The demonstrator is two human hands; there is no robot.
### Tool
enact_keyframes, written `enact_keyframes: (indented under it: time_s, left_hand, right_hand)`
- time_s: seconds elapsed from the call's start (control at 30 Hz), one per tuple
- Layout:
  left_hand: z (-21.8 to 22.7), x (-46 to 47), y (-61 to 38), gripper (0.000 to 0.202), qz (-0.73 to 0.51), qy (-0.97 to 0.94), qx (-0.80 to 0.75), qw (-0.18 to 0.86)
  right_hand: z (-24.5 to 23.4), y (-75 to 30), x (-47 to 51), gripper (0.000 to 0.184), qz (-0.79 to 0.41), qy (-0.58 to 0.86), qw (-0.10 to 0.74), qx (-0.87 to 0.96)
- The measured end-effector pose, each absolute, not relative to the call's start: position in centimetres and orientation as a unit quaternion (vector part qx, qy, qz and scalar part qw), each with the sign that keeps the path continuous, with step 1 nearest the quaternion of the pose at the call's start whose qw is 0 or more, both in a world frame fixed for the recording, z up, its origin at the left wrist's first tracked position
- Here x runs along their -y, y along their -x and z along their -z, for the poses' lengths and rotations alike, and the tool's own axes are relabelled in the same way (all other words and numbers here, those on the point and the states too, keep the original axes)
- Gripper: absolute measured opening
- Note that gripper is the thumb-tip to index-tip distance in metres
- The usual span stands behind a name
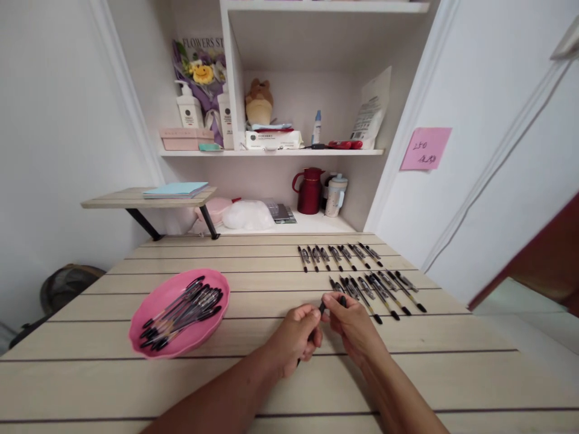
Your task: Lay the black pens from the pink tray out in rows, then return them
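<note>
A pale wooden table (266,295) holds a pink, wavy-rimmed bowl (156,296) at left, a loose heap of pens (183,307) left in it. At right, two tidy slanting rows are already laid out, a back row (335,258) and a front row (382,295), dark pens beside shorter greyish pieces (366,287). Between, the left hand (292,337) curls tightly round a slim black pen (322,307); the right hand (355,325) pinches its far end.

Matt, pale wood grain across the table (266,284), smooth pink plastic in the bowl (156,298), and clear, shiny plastic in the pens (185,310). Glossy dark red on the jug (309,194), soft-looking plush on the toy (259,99), crinkled thin plastic in the bag (248,215), flat matt paper for the sticky note (425,149).
</note>
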State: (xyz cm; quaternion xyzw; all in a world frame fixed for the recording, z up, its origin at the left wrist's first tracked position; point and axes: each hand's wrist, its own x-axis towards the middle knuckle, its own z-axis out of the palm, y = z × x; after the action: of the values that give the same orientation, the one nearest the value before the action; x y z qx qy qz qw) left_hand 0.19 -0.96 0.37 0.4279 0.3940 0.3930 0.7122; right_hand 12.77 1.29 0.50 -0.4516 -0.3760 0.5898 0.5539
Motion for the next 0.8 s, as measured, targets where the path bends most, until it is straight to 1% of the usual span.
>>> enact_keyframes:
  time_s: [0.13,0.27,0.57,0.7,0.8]
  left_hand:
    - [-0.35,1.02,-0.20,0.031,-0.386,-0.424,-0.397,0.717]
    - [-0.39,1.08,-0.15,0.034,-0.386,-0.427,-0.399,0.714]
    - [-1.06,0.87,0.36,0.033,-0.345,-0.390,-0.331,0.787]
    - [-1.02,0.91,0.30,0.030,-0.367,-0.402,-0.337,0.768]
    - [-0.89,1.03,0.13,0.028,-0.373,-0.409,-0.352,0.755]
  right_hand:
    - [-0.64,-12.69,-1.07,0.035,-0.617,0.419,0.554,0.370]
    - [-0.74,-12.55,-0.99,0.031,-0.611,0.437,0.554,0.360]
    - [-1.00,-12.69,-0.92,0.029,-0.650,0.342,0.579,0.354]
    - [-1.17,-12.45,-0.82,0.033,-0.658,0.333,0.586,0.335]
    - [-0.76,-12.55,-0.98,0.029,-0.636,0.366,0.590,0.337]
